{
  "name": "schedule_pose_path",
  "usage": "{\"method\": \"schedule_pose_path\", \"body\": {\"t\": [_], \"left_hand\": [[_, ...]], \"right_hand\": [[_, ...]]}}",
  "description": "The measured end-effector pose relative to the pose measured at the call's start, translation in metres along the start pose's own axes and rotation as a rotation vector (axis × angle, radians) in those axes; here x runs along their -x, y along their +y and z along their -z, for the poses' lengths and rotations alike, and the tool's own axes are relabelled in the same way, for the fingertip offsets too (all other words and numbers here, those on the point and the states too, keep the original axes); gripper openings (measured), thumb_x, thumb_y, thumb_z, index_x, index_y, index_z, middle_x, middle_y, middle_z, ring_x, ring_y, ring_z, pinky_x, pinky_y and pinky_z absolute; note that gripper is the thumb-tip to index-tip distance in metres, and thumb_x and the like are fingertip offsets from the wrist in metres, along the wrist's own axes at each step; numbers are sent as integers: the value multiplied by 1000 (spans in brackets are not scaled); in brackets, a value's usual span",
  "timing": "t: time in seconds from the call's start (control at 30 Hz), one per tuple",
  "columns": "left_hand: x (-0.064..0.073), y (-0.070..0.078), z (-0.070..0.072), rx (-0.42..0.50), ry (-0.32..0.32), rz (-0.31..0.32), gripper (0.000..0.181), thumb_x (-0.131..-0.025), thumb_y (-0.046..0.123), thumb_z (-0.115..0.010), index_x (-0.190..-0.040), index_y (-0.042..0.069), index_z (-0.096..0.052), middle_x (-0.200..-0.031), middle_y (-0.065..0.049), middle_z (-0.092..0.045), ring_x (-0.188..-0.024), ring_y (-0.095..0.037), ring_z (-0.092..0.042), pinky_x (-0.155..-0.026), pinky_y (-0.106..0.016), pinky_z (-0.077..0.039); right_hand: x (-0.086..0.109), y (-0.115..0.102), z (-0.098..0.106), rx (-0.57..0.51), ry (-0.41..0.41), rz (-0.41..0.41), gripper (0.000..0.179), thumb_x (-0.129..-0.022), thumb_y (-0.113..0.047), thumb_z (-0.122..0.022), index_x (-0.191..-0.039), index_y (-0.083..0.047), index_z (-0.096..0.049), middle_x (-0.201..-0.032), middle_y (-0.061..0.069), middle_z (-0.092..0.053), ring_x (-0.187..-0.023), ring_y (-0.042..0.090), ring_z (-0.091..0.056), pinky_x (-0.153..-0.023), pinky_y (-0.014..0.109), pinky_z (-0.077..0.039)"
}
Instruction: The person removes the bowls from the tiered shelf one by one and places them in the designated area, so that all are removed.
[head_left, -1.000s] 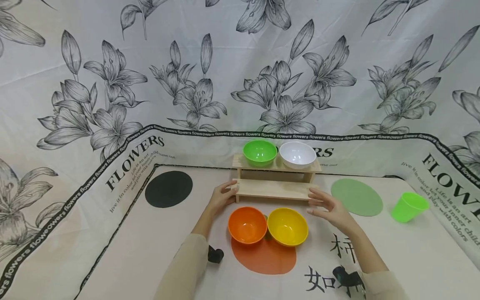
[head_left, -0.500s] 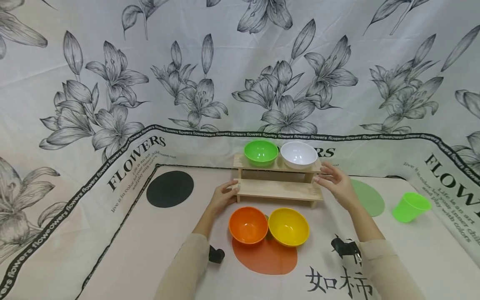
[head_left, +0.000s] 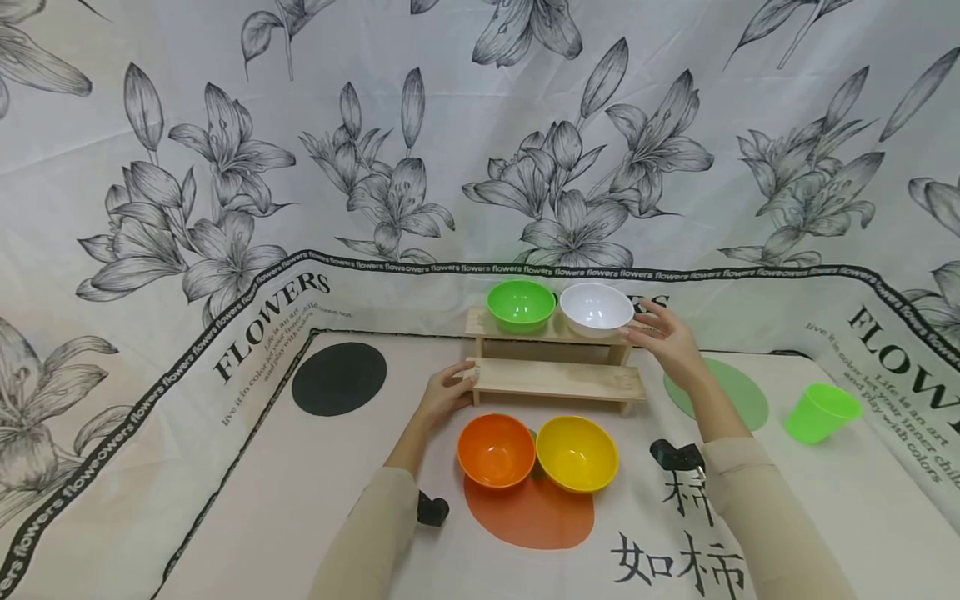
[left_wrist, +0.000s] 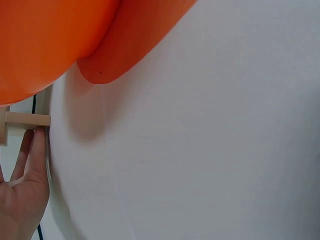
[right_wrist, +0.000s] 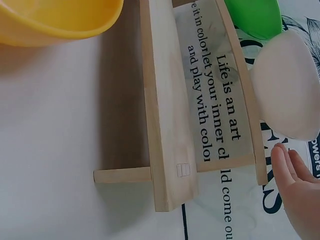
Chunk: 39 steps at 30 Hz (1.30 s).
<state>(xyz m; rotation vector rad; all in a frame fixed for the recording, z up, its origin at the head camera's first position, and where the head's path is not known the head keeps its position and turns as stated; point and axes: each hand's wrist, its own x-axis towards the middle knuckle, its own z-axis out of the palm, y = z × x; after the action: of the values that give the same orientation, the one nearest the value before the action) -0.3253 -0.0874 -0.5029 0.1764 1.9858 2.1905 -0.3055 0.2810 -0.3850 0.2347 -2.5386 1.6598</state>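
A two-tier wooden rack (head_left: 558, 380) carries a green bowl (head_left: 521, 307) and a white bowl (head_left: 596, 309) side by side on its upper shelf. My left hand (head_left: 444, 396) touches the left end of the lower shelf, fingers fairly straight; the left wrist view shows its fingertips against the wood (left_wrist: 29, 120). At the right end of the upper shelf is my right hand (head_left: 670, 340), fingers extended and tips close beside the white bowl. In the right wrist view those fingertips sit just below the white bowl (right_wrist: 286, 87). Both hands appear to hold nothing.
In front of the rack, an orange bowl (head_left: 496, 451) and a yellow bowl (head_left: 577, 454) stand together, partly over an orange printed circle (head_left: 528, 521). A bright green cup (head_left: 822, 413) is at the right. Flower-printed cloth (head_left: 390, 192) rises behind the rack.
My right hand has moved from the lower shelf's right end up and back to the upper shelf, beside the white bowl. The left hand and the bowls have stayed in place.
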Motion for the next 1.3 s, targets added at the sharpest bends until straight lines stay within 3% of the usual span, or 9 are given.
{"method": "schedule_pose_path", "body": {"t": [0.17,0.33,0.43,0.53,0.67,0.77,0.93,1.3], "left_hand": [[-1,-1,0,10,-5,4,44,-91,8,-62,-133,-1,-50,-125,-31,-52,-104,-30,-59,-89,-44,-51],[-1,-2,1,3,-2,5,44,-91,8,-62,-133,0,-51,-124,-30,-53,-104,-29,-59,-88,-42,-52],[-1,-2,0,-2,2,2,43,-91,9,-62,-133,0,-52,-124,-29,-53,-104,-29,-59,-86,-41,-53],[-1,-2,0,-3,6,3,43,-91,10,-62,-132,1,-53,-124,-28,-54,-103,-28,-59,-85,-39,-54],[-1,-2,1,4,9,3,43,-91,9,-63,-132,2,-53,-125,-28,-54,-103,-27,-59,-85,-39,-54],[-1,-3,1,14,10,6,42,-91,8,-62,-132,1,-53,-125,-28,-54,-103,-27,-59,-86,-39,-54],[-2,-4,2,28,6,10,43,-90,6,-62,-132,1,-53,-124,-28,-54,-104,-28,-59,-86,-40,-53],[-3,-3,2,11,7,-2,43,-91,8,-62,-132,1,-53,-125,-28,-54,-106,-31,-59,-86,-40,-53]], "right_hand": [[-8,0,-3,14,-79,-36,85,-89,-28,-66,-152,-11,-10,-145,31,-31,-130,43,-36,-107,56,-31],[-13,-3,-9,-6,-120,-70,89,-88,-28,-68,-153,-14,-9,-146,32,-27,-131,42,-34,-107,53,-32],[-16,-5,-14,-71,-137,-83,90,-88,-25,-68,-153,-14,-7,-148,31,-21,-133,41,-30,-108,50,-32],[-19,-7,-19,-132,-134,-102,91,-88,-22,-68,-153,-14,-4,-150,30,-16,-135,40,-26,-109,48,-30],[-20,-7,-22,-127,-98,-113,92,-88,-23,-68,-152,-14,-3,-151,29,-17,-136,39,-27,-109,45,-31],[-19,-6,-23,-120,-84,-113,93,-87,-23,-69,-152,-14,-3,-150,29,-19,-134,38,-29,-105,36,-39],[-16,-7,-24,-137,-74,-109,93,-88,-22,-68,-152,-12,-2,-150,30,-19,-131,39,-32,-87,14,-47],[-12,-11,-26,-113,-62,-87,94,-87,-19,-69,-152,-10,-2,-149,29,-22,-126,37,-36,-83,8,-45]]}}
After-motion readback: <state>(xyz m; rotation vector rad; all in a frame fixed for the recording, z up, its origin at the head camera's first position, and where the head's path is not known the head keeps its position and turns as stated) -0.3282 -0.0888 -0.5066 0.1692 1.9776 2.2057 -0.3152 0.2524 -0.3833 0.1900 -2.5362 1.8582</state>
